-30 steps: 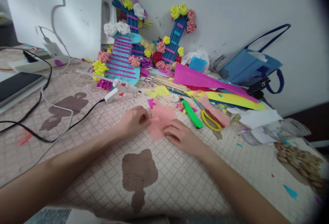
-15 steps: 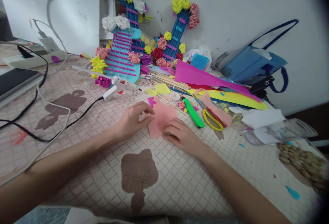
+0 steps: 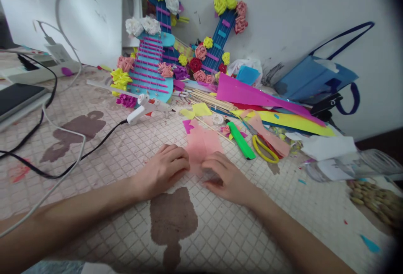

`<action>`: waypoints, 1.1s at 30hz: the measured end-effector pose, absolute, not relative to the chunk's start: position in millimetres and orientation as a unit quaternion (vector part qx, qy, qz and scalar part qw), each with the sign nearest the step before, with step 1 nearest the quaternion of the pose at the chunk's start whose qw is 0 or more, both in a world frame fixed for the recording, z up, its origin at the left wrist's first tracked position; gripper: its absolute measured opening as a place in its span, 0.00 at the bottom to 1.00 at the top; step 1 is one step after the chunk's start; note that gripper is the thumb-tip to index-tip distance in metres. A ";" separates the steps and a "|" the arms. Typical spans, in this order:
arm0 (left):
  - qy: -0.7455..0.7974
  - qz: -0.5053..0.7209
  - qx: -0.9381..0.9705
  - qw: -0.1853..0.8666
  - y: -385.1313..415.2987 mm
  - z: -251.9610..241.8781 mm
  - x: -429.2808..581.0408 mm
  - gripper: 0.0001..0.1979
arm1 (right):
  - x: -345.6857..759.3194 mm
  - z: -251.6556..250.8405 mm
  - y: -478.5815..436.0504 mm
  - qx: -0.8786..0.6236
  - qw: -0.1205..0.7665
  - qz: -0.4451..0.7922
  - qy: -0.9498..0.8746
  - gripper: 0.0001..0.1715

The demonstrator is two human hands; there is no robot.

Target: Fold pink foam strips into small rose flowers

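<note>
A sheet of pink paper (image 3: 204, 139) with a crease down its middle lies on the tablecloth in front of me. My left hand (image 3: 166, 167) is closed at its lower left edge, the fingers curled and the thumb mostly hidden beneath. At the lower right edge, the bent fingers of my right hand (image 3: 225, 177) hold the paper, while the thumb stands a little below them. Between the hands the paper's near edge is blurred. A magenta scrap (image 3: 188, 126) touches the sheet's far left corner. To its right lies a green box cutter (image 3: 241, 140).
Yellow-handled scissors (image 3: 265, 149) lie right of the cutter. A white glue gun (image 3: 147, 108) with a black cord is at the left. Behind are wooden sticks (image 3: 204, 100), coloured paper (image 3: 267, 100) and a flower-decorated turquoise panel (image 3: 147, 68). Peanuts (image 3: 374, 200) are at far right.
Both hands have come nearer to me, the left one most. My left fingers have gone from a loose pinch over the paper to curled at its lower edge. The crease shows more plainly.
</note>
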State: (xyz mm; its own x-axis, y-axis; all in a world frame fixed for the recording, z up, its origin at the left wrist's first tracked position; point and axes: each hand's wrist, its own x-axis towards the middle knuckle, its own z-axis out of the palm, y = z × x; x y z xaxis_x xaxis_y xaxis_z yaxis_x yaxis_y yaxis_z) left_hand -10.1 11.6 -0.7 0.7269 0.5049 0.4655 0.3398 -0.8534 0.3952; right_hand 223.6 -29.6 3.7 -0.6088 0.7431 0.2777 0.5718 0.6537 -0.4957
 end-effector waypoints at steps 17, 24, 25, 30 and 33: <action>0.223 0.225 0.898 0.304 14.2 3.5 -15.8 0.06 | 223.3 -0.5 -22.7 -0.338 0.248 0.186 -0.889 0.06; 0.196 0.223 0.899 0.321 18.1 3.8 -17.2 0.06 | 228.0 6.7 -18.1 -0.342 0.248 0.272 -0.865 0.03; 0.194 0.222 0.898 0.327 18.5 4.7 -17.2 0.06 | 227.9 6.6 -17.7 -0.344 0.250 0.277 -0.862 0.04; 0.197 0.211 0.892 0.348 18.8 9.5 -16.1 0.07 | 222.6 5.9 -18.4 -0.364 0.260 0.284 -0.848 0.04; 0.209 0.218 0.887 0.349 17.1 9.9 -13.5 0.08 | 217.3 7.3 -20.9 -0.381 0.252 0.270 -0.847 0.04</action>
